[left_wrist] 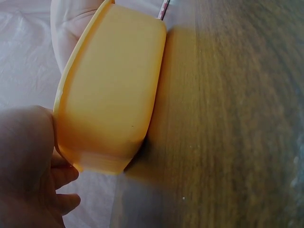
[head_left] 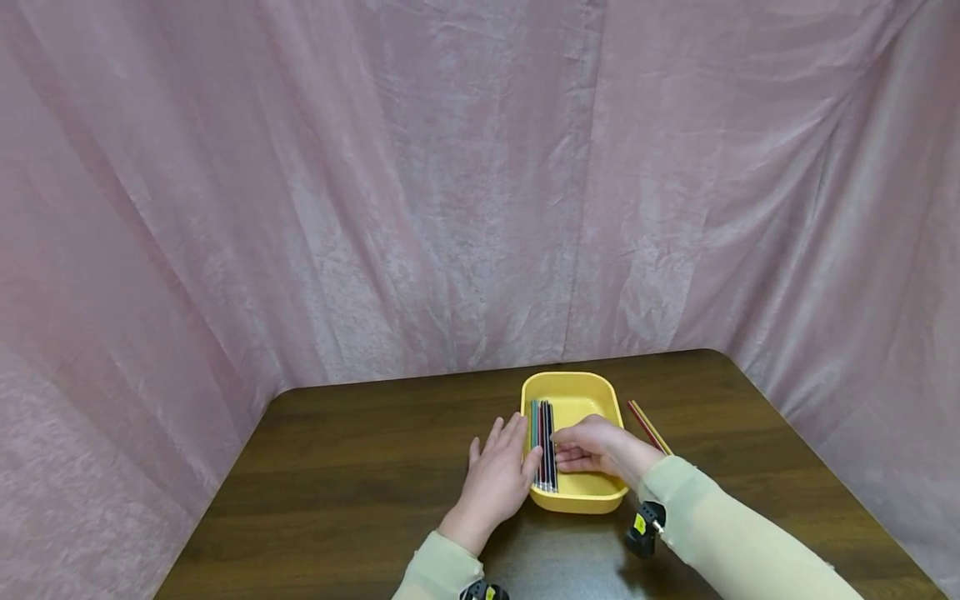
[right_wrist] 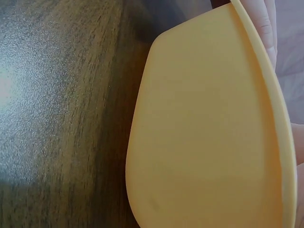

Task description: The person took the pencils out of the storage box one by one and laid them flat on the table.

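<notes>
Touching pencils [head_left: 547, 450], the right hand [head_left: 598, 445] reaches inside the tray [head_left: 577, 502].

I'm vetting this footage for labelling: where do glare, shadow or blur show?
Head: pale sheen on the table in front of the yellow tray; left wrist: amber tint on the wood beside the tray, dark shadow at its lower corner, grain soft toward the right; right wrist: white glare at the left edge.

Pencils [head_left: 547, 450], side by side, in yellow tray [head_left: 580, 502]
</notes>
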The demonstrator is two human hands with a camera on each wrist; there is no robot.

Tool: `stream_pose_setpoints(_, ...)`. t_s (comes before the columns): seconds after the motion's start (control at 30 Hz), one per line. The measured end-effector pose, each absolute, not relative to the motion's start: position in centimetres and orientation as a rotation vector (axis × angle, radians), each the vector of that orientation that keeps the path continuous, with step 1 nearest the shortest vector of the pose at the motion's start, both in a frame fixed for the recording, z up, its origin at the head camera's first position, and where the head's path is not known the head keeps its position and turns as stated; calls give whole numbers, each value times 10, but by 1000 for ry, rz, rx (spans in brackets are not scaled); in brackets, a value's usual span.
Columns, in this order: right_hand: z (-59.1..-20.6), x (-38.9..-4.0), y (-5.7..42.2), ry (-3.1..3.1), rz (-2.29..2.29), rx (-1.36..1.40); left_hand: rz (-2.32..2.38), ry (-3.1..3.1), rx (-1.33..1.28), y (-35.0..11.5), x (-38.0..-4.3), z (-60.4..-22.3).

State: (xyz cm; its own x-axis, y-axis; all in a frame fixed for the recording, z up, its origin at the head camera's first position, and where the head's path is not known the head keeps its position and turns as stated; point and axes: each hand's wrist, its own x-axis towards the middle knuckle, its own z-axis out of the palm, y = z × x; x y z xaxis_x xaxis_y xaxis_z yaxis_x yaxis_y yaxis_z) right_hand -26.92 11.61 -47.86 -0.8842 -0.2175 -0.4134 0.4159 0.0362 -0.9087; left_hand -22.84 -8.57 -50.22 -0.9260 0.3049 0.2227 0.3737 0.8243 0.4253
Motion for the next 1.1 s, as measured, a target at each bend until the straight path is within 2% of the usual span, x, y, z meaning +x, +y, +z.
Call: stream_pose_setpoints(1.1, -483, -271, 102, 2271, -1643, 162, -698, -2859, -537, -85, -227, -500)
